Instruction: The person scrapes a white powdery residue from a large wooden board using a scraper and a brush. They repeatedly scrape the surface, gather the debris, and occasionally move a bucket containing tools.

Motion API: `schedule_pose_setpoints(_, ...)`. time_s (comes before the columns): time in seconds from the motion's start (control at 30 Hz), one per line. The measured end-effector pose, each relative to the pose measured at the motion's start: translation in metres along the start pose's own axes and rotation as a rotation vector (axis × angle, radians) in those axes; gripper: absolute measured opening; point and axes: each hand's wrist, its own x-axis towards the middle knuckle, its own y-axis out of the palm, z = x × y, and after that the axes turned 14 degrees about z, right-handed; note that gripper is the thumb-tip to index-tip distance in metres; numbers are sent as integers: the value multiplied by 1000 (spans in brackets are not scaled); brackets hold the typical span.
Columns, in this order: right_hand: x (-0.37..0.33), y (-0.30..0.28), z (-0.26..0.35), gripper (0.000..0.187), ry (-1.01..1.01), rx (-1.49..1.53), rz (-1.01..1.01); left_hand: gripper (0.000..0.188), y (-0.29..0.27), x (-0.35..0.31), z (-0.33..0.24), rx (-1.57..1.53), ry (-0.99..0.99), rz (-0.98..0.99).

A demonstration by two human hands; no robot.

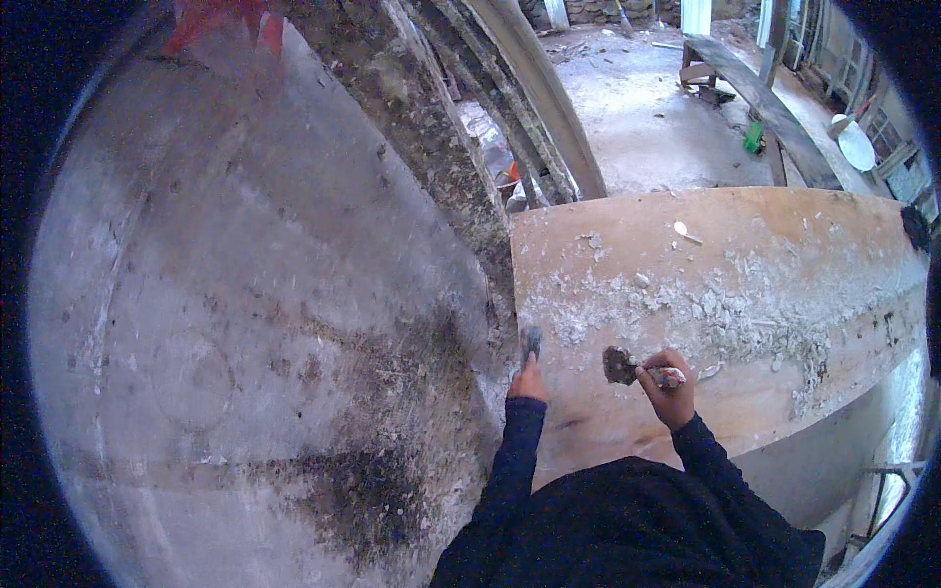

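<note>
At the near left edge of a brown board (pixel 637 431), my left hand (pixel 527 380) is closed on a small grey tool (pixel 531 340), its exact kind unclear. My right hand (pixel 670 396) grips the white-and-red handle of a putty knife (pixel 619 366). The knife's broad, dark, crusted blade points left, over the near part of the board. Beyond both hands, pale plaster flakes (pixel 720 309) lie scattered in a thick band across the board. A white plastic spoon (pixel 686 232) rests near the far edge.
On my left stands a large grey, stained panel (pixel 245 343), bordered by a rough, crusted beam (pixel 431 137). A red cloth (pixel 221 24) shows at the top left. Behind the board are a long plank bench (pixel 769 113), a green object (pixel 754 137) and a white round dish (pixel 856 147).
</note>
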Motion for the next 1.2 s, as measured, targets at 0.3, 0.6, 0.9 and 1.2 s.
schedule_pose_setpoints(0.3,-2,-3,13,13,-69,-28,7,40,-8,-3,3,-23,-19,61)
schedule_pose_setpoints(0.6,-1,-6,19,15,-85,-87,19,45,-27,-4,-2,44,9,72)
schedule_pose_setpoints(0.9,0,2,14,14,-76,-27,56,43,-19,18,12,-56,116,-72)
schedule_pose_setpoints(1.2,-4,4,14,14,-26,-29,95,48,-25,85,-3,53,77,-61)
